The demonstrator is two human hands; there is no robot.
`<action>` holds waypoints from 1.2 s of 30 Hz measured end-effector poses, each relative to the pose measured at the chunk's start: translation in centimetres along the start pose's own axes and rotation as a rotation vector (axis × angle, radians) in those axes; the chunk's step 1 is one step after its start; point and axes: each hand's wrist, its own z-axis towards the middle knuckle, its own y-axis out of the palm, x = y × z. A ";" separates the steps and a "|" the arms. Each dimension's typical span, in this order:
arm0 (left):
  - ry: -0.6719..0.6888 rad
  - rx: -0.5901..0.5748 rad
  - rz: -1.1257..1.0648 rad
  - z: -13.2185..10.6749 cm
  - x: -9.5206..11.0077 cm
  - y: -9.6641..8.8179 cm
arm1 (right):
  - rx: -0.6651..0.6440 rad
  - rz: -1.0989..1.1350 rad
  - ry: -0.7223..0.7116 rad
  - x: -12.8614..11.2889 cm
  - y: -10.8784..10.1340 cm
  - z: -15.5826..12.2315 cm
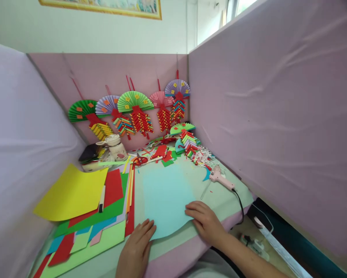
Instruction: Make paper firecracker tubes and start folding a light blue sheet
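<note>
A light blue sheet of paper [169,197] lies in front of me on the pale green tabletop, its near edge slightly curved and raised at the right. My left hand [137,245] is at its near left corner, fingers together over the edge and thumb below. At the near right corner, my right hand [203,221] holds the sheet's edge, with the fingers on top and the thumb at the side. To the left of the sheet are narrow red and orange paper strips [130,193]. A pink hot glue gun [221,178] rests to the right, beyond my right hand.
Coloured paper sheets [114,227], a yellow sheet [75,193] and a black-and-white marker [102,199] lie left. Red-handled scissors [140,160], paper scraps [167,163] and a white jar [115,146] sit farther back. Paper fan ornaments [135,101] hang on the pink partition.
</note>
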 end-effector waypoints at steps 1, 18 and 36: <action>0.011 0.003 0.009 0.0 0.0 0.1 | 0.003 -0.003 0.006 -0.1 0.0 0.1; -0.010 -0.004 0.073 0.2 0.3 0.1 | 0.185 -0.506 0.464 4.8 -10.0 1.6; -0.101 -0.053 0.048 0.3 0.7 0.0 | -0.133 -0.858 0.720 10.7 -11.9 2.2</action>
